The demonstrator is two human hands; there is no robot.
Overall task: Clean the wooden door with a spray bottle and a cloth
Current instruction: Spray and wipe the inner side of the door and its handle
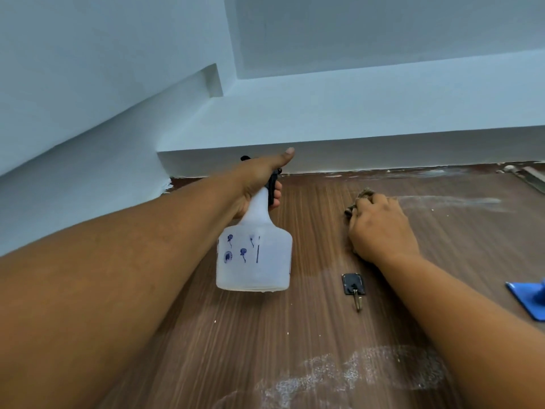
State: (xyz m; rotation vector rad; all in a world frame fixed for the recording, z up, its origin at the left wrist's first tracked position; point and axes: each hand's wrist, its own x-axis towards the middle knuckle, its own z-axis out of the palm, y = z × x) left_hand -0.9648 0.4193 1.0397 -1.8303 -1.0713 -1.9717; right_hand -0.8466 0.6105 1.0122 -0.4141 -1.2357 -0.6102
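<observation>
Near the top edge of the wooden door point(309, 335), at 12 o'clock, the left hand point(259, 184) grips the white spray bottle point(253, 255) by its neck; at 2 o'clock the right hand point(380, 228) presses a brown cloth point(361, 199) against the wood, above a black hook point(353, 286)

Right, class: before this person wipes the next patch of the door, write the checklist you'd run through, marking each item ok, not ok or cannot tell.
1. Left hand grips the spray bottle by its neck: ok.
2. Right hand holds the cloth against the wooden door: ok.
3. Bottle has liquid left: cannot tell.
4. Nozzle points at the door: cannot tell, the hand hides it.
5. Door free of white residue: not ok, a smear shows low down.
6. Metal hook out of the cloth's way: ok.
</observation>
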